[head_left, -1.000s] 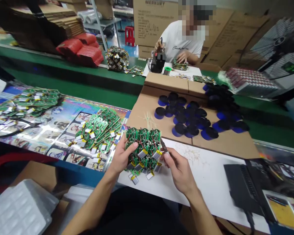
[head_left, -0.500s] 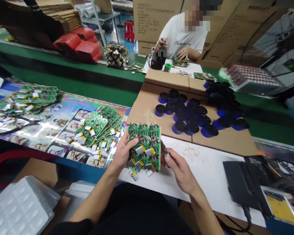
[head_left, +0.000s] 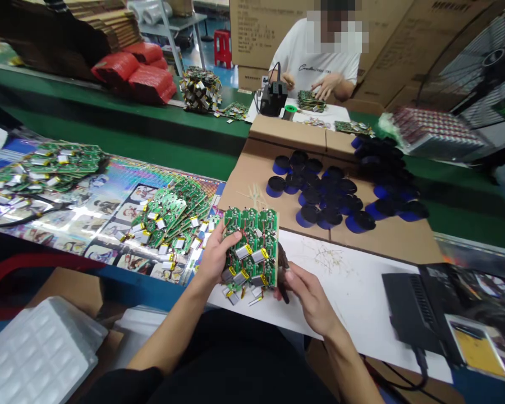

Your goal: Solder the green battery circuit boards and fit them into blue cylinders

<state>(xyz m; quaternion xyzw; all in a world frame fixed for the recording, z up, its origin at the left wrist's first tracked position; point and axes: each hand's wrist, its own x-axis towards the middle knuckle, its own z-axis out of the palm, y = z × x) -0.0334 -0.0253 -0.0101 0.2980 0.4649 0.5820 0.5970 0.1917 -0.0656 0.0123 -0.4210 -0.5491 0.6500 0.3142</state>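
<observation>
My left hand (head_left: 214, 255) grips a panel of green circuit boards (head_left: 252, 230) by its left edge, thumb on top. Silver battery cells with yellow ends (head_left: 244, 251) lie across the panel on red wires, and several hang off its lower edge. Against the panel's right edge, my right hand (head_left: 305, 289) is closed around a dark hand tool (head_left: 283, 261) that looks like pliers; its tip is hidden beside or behind the panel. Below both lies a white sheet (head_left: 353, 303). A pile of similar boards (head_left: 168, 216) with cells rests left of my left hand.
Blue-and-black round parts (head_left: 307, 215) stand on cardboard (head_left: 244, 188) ahead. Wire scraps (head_left: 328, 255) litter the white sheet. A black box with a cable (head_left: 408, 306) sits right. More boards (head_left: 63, 163) and black-handled pliers (head_left: 42, 210) lie left. Across the bench a person (head_left: 315, 62) handles boards.
The panel has shifted slightly up and right in view. The dark tool has turned in my right hand, and a lower part of it now shows. The co-worker's hands have moved.
</observation>
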